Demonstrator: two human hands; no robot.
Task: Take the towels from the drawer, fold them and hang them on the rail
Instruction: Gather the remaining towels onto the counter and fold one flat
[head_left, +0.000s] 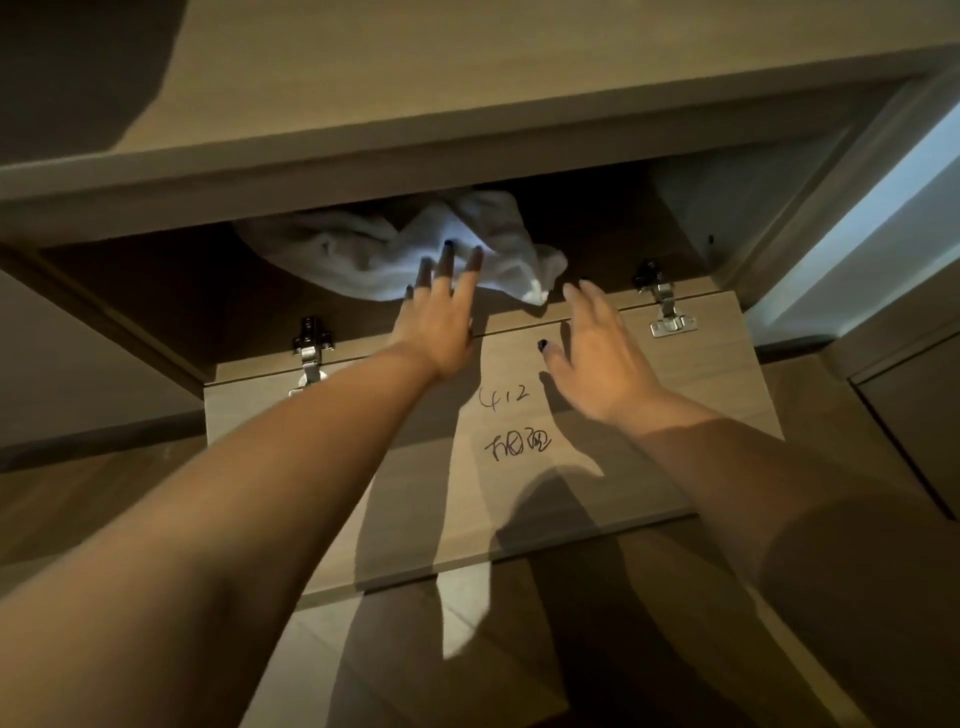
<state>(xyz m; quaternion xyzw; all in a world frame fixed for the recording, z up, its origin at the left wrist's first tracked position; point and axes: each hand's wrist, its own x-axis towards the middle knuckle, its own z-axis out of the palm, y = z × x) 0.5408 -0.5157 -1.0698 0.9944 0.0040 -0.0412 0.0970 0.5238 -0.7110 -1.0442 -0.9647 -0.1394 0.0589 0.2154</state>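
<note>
White towel (415, 249) crumpled in compartment; left hand (436, 312) fingertips touching, right hand (597, 348) beside; grips apart.

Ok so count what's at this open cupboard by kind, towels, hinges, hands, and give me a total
White towels: 1, crumpled
Metal hinges: 2, left, right
Hands: 2, left hand, right hand, both with fingers straight
Total: 5

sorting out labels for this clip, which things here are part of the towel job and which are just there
Part of the job:
- white towel, crumpled inside the compartment
- left hand, fingers straight, reaching to the towel
- right hand, open, above the flap
- open compartment

Just there:
- drop-down flap with handwriting
- two metal hinges
- floor
</note>
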